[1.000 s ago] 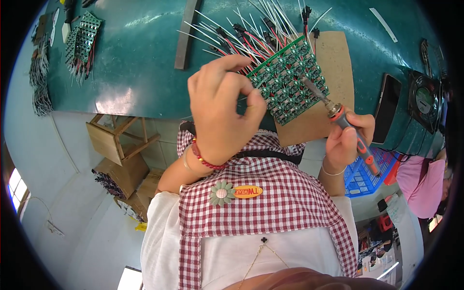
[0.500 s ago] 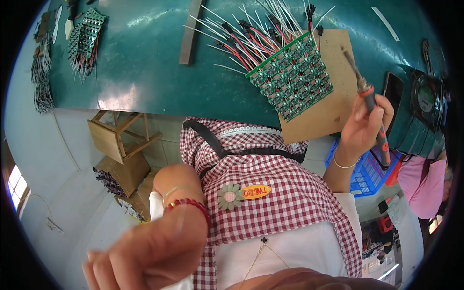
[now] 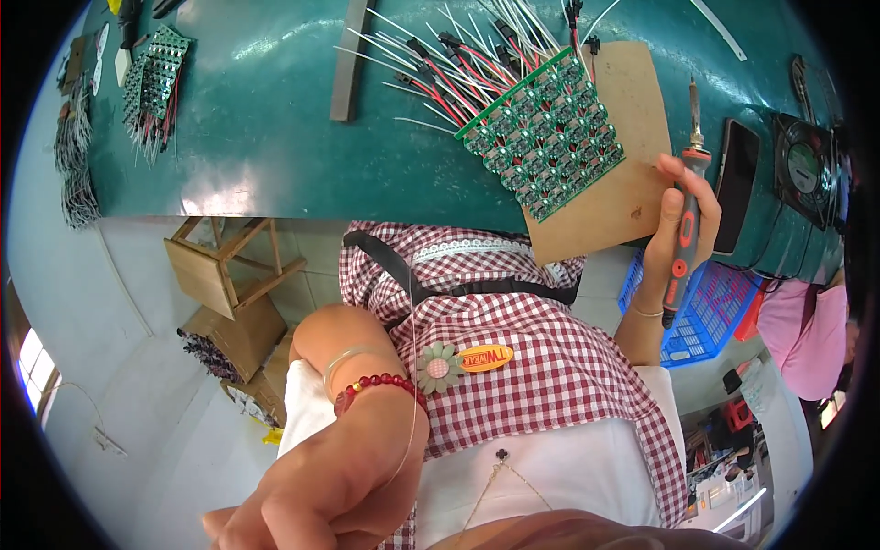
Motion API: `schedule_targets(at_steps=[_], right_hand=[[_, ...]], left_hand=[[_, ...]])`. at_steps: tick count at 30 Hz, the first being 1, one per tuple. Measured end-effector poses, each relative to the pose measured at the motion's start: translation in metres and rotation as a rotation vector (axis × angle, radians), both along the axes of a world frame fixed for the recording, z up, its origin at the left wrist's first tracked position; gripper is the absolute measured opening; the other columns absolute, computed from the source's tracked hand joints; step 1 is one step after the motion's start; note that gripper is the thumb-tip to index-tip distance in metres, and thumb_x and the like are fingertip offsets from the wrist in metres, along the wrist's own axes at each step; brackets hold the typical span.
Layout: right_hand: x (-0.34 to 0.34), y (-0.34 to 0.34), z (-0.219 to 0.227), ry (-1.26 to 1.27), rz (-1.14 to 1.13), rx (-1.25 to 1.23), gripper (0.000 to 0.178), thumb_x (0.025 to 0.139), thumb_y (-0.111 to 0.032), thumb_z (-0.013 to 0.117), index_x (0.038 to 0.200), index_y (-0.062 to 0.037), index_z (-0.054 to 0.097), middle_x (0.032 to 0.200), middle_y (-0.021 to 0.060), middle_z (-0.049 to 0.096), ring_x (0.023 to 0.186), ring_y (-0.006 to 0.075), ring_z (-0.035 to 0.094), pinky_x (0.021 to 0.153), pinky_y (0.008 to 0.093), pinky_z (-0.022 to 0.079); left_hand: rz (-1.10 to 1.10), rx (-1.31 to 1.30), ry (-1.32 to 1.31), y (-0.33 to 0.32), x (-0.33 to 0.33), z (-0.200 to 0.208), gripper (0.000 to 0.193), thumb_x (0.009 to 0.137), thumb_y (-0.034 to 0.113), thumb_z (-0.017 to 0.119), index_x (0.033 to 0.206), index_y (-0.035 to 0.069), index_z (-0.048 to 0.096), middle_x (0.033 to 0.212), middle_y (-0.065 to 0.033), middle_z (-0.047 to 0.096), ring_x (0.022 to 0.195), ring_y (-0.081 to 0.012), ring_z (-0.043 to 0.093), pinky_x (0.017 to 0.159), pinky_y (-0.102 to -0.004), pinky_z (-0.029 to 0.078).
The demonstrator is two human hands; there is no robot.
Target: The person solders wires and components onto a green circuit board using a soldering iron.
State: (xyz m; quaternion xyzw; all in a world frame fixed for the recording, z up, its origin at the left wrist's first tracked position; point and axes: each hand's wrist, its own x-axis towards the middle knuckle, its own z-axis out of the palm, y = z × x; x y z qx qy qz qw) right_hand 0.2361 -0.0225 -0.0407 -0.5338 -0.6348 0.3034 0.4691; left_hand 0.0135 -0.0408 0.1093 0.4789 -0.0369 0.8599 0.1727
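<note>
My right hand (image 3: 689, 206) is wrapped round the grey and red handle of a soldering iron (image 3: 686, 243). Its metal tip points away from me, over the table to the right of the circuit board panel. That green panel (image 3: 550, 137), made of many small boards, lies on a brown cardboard sheet (image 3: 642, 119); red, black and white leads with black connectors (image 3: 467, 64) fan out from its far edge. Close to the camera at lower left, my left hand (image 3: 321, 486) is closed, fingertips partly hidden. A thin strand of solder wire (image 3: 414, 339) runs up from it past the wrist.
On the green table (image 3: 257, 119) are a dark metal bar (image 3: 351, 69), another board panel with leads (image 3: 158, 82), a phone (image 3: 736, 183) and a black fan (image 3: 807, 170). A blue basket (image 3: 697, 321) stands below at right, a wooden stool (image 3: 206, 270) at left.
The soldering iron has swung from a leftward slant to nearly upright, its tip moving right. My left hand has shifted right and lower, and the thin wire now shows more clearly.
</note>
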Motion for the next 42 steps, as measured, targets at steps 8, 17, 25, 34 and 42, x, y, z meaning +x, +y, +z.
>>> schedule_targets(at_steps=[8, 17, 25, 34, 42], right_hand=[[-0.029, -0.017, 0.003, 0.101, -0.112, -0.121, 0.027, 0.095, -0.012, 0.050, 0.120, -0.0025, 0.043, 0.112, 0.0198, 0.060, 0.107, 0.0261, 0.057, 0.098, 0.0391, 0.041], [-0.053, -0.027, 0.001, 0.349, -0.145, -0.045, 0.027, 0.096, -0.011, 0.048, 0.121, -0.0045, 0.040, 0.103, 0.0159, 0.061, 0.094, 0.0212, 0.057, 0.087, 0.0352, 0.045], [-0.032, -0.004, 0.010, 0.287, -0.201, 0.078, 0.027, 0.095, -0.011, 0.048, 0.119, -0.0022, 0.042, 0.080, 0.0121, 0.059, 0.073, 0.0171, 0.055, 0.068, 0.0304, 0.045], [-0.012, 0.015, 0.018, 0.421, 0.021, 0.127, 0.034, 0.091, -0.022, 0.058, 0.112, 0.0031, 0.054, 0.077, 0.0116, 0.057, 0.062, 0.0147, 0.051, 0.054, 0.0252, 0.041], [-0.043, 0.011, 0.027, 0.418, 0.102, -0.075, 0.024, 0.081, -0.010, 0.064, 0.101, 0.0026, 0.057, 0.085, 0.0108, 0.057, 0.068, 0.0131, 0.052, 0.060, 0.0230, 0.041]], left_hand=[[0.162, 0.021, 0.173, -0.014, -0.009, -0.010, 0.021, 0.091, -0.003, 0.041, 0.097, 0.007, 0.058, 0.105, -0.0016, 0.060, 0.106, -0.0125, 0.052, 0.079, -0.0301, 0.042], [0.141, 0.088, 0.139, -0.013, -0.011, -0.012, 0.022, 0.089, -0.004, 0.043, 0.100, 0.008, 0.058, 0.113, -0.0025, 0.059, 0.108, -0.0138, 0.052, 0.085, -0.0311, 0.040], [0.473, 0.200, 0.046, -0.001, -0.006, -0.003, 0.019, 0.089, -0.003, 0.044, 0.098, 0.007, 0.057, 0.117, -0.0031, 0.059, 0.106, -0.0142, 0.053, 0.083, -0.0310, 0.041], [0.253, -0.781, 0.407, -0.043, -0.042, -0.042, 0.008, 0.080, -0.004, 0.052, 0.087, 0.000, 0.052, 0.106, -0.0135, 0.058, 0.096, -0.0220, 0.056, 0.084, -0.0336, 0.046], [0.804, -1.072, 1.197, 0.037, -0.036, -0.118, 0.017, 0.065, 0.002, 0.065, 0.074, 0.006, 0.051, 0.110, -0.0093, 0.059, 0.102, -0.0270, 0.055, 0.086, -0.0400, 0.037]])
